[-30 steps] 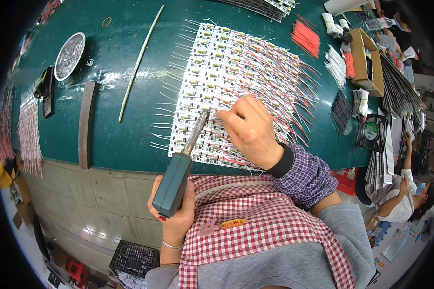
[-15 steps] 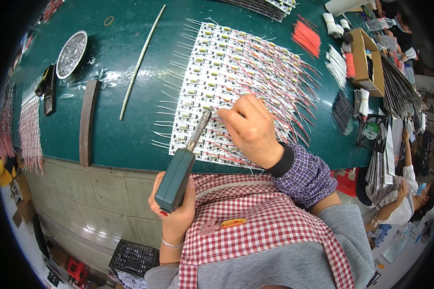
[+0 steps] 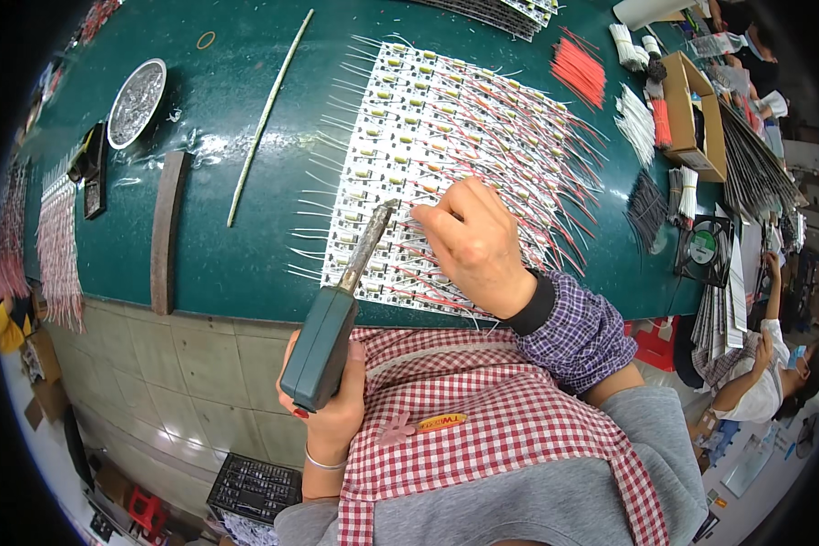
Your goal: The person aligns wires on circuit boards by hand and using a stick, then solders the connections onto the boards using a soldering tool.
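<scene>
The left hand (image 3: 335,419) wraps around a soldering iron (image 3: 321,350), whose boxy body is dark green and whose mottled grey metal shaft slants up toward the right hand's fingertips. The right hand (image 3: 476,244) has thumb and forefinger drawn together; whether they grasp a wire is too small to tell. Beneath the right hand and beyond the left lies a sheet of circuit boards (image 3: 387,127), white, with rows of small yellowish and black parts. Red and white wires (image 3: 569,196) fan out past the right hand.
</scene>
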Action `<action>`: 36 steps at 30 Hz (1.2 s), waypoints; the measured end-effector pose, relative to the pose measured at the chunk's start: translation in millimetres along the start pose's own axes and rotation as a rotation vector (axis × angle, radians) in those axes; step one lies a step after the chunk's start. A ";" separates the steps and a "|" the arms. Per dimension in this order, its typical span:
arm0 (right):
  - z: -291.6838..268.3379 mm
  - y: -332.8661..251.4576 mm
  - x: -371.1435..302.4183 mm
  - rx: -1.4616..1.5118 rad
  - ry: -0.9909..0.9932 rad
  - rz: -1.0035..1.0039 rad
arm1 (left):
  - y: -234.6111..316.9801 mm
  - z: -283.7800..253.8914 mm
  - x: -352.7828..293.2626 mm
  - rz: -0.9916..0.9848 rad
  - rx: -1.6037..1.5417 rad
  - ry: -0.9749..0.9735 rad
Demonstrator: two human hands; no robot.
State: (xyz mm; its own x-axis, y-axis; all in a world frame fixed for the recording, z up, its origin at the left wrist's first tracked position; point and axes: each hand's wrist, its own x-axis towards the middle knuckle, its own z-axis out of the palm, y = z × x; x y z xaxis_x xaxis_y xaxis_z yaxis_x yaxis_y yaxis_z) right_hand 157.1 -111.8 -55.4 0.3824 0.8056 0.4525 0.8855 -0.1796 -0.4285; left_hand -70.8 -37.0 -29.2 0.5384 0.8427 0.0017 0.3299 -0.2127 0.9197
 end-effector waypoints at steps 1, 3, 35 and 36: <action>0.1 0.0 0.1 0.000 0.005 0.006 | -0.8 0.7 0.3 0.004 -0.024 0.004; 0.5 -0.2 0.4 0.000 0.008 0.001 | -1.3 1.4 0.6 0.010 -0.049 0.010; 0.1 -15.7 -11.9 0.088 0.001 0.044 | -1.4 -14.9 -12.6 -0.051 -0.066 -0.009; 0.4 -16.0 -11.5 0.087 0.008 0.044 | -2.1 -15.1 -12.3 -0.052 -0.067 -0.010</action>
State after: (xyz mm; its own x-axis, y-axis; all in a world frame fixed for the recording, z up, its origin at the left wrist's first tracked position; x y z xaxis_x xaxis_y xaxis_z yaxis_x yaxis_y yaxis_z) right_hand 138.4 -118.0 -54.1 0.4230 0.7932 0.4381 0.8417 -0.1649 -0.5141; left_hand -89.9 -39.4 -25.1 0.5296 0.8468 -0.0501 0.3050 -0.1350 0.9427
